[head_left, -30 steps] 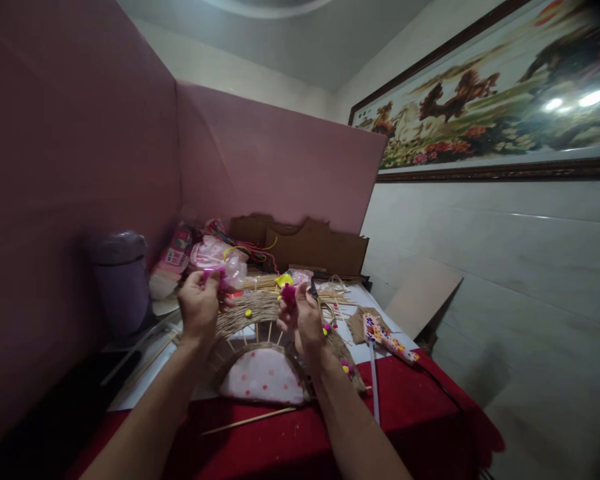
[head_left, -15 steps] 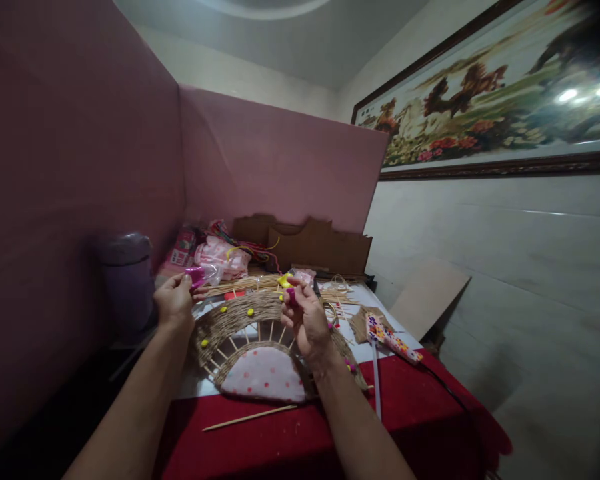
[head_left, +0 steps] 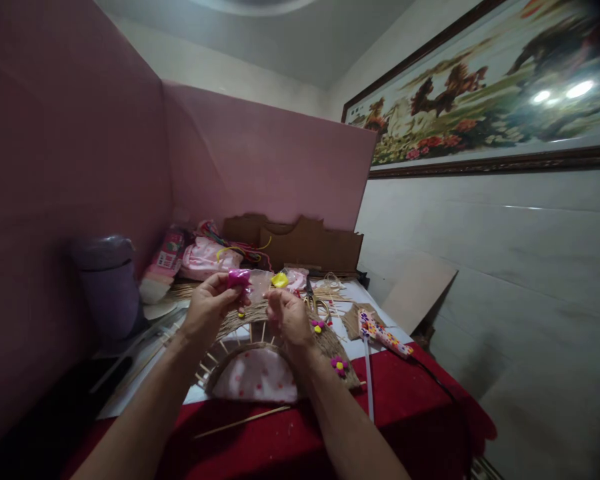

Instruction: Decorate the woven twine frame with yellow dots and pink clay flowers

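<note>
Magenta showed in the clear bag [head_left: 247, 283] your left hand [head_left: 211, 301] pinched, over the far side of the twine arch [head_left: 326, 341]. Your right hand [head_left: 290, 321] curled nearly closed by the bag's right end; whether it gripped, I could not tell. 2 pompom flowers [head_left: 339, 365] sat on the arch's right.

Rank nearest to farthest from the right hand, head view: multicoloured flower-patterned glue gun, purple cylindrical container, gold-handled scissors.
1. Gold-handled scissors: just right of the right hand.
2. Multicoloured flower-patterned glue gun: farther right, at the table's right side.
3. Purple cylindrical container: far left, beyond the left hand.
</note>
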The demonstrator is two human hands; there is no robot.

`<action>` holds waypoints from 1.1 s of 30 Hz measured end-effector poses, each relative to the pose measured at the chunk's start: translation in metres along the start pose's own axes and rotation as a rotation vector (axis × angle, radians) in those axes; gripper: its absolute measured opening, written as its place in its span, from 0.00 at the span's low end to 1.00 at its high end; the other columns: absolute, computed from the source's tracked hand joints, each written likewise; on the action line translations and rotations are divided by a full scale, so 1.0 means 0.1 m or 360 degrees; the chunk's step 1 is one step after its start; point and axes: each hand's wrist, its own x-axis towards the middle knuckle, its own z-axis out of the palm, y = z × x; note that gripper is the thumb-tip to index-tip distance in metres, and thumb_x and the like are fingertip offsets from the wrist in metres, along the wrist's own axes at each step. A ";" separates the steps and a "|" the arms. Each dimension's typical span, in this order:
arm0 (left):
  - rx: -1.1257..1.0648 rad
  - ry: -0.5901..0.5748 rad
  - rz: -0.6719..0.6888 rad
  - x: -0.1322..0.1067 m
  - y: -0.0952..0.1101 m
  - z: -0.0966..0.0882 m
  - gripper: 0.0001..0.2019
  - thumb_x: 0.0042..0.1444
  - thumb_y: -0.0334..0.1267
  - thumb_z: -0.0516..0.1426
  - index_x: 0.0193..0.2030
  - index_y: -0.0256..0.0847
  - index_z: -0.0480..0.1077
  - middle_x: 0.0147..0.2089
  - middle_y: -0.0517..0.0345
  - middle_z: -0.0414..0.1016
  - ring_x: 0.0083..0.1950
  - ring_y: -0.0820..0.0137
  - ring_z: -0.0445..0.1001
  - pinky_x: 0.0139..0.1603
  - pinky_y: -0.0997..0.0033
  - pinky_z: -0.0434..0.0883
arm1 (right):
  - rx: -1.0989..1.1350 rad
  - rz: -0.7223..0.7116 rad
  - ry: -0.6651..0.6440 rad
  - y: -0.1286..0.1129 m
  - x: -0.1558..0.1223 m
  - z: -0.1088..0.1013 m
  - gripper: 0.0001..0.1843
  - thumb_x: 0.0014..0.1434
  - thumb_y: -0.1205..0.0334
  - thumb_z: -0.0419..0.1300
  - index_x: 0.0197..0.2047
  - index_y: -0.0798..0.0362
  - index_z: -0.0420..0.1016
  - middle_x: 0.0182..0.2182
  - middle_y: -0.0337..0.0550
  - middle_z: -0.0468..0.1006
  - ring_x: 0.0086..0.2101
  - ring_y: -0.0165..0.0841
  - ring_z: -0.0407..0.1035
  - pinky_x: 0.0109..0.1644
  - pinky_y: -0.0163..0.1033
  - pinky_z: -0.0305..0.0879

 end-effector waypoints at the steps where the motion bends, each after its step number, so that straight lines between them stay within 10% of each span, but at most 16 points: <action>1: 0.0020 -0.0043 -0.0012 -0.01 -0.02 0.03 0.14 0.39 0.33 0.66 0.34 0.36 0.70 0.26 0.59 0.76 0.24 0.71 0.74 0.21 0.76 0.69 | -0.0084 -0.0080 0.0013 0.02 0.00 0.01 0.23 0.43 0.43 0.65 0.27 0.57 0.71 0.16 0.32 0.64 0.17 0.22 0.54 0.19 0.29 0.50; 7: 0.0147 -0.0072 -0.0099 -0.03 -0.05 0.02 0.15 0.38 0.35 0.67 0.32 0.35 0.68 0.27 0.58 0.76 0.22 0.71 0.73 0.19 0.75 0.68 | -0.0175 -0.0189 0.0186 0.03 0.01 -0.01 0.16 0.47 0.51 0.64 0.25 0.55 0.68 0.15 0.31 0.60 0.18 0.23 0.53 0.21 0.30 0.50; 13: 0.0338 -0.0029 0.0004 -0.02 0.05 -0.02 0.23 0.38 0.36 0.67 0.43 0.39 0.71 0.40 0.55 0.76 0.40 0.70 0.74 0.37 0.76 0.71 | -0.0207 -0.0064 -0.0068 -0.10 -0.05 -0.02 0.14 0.46 0.55 0.65 0.24 0.54 0.66 0.16 0.30 0.61 0.17 0.22 0.52 0.20 0.30 0.51; 19: 0.0530 -0.0059 -0.0215 -0.08 0.13 0.00 0.13 0.38 0.43 0.67 0.26 0.35 0.73 0.22 0.60 0.73 0.20 0.78 0.66 0.20 0.80 0.62 | -0.0282 0.0088 -0.0282 -0.14 -0.12 0.04 0.15 0.44 0.52 0.66 0.26 0.57 0.71 0.17 0.32 0.66 0.17 0.21 0.56 0.21 0.29 0.52; 33: 0.0529 -0.0051 -0.0145 -0.07 0.11 0.03 0.09 0.33 0.36 0.67 0.24 0.35 0.76 0.22 0.59 0.73 0.21 0.77 0.65 0.22 0.79 0.61 | -0.0190 0.0036 -0.0060 -0.13 -0.11 0.05 0.12 0.45 0.56 0.65 0.26 0.55 0.71 0.14 0.30 0.62 0.14 0.20 0.50 0.16 0.28 0.46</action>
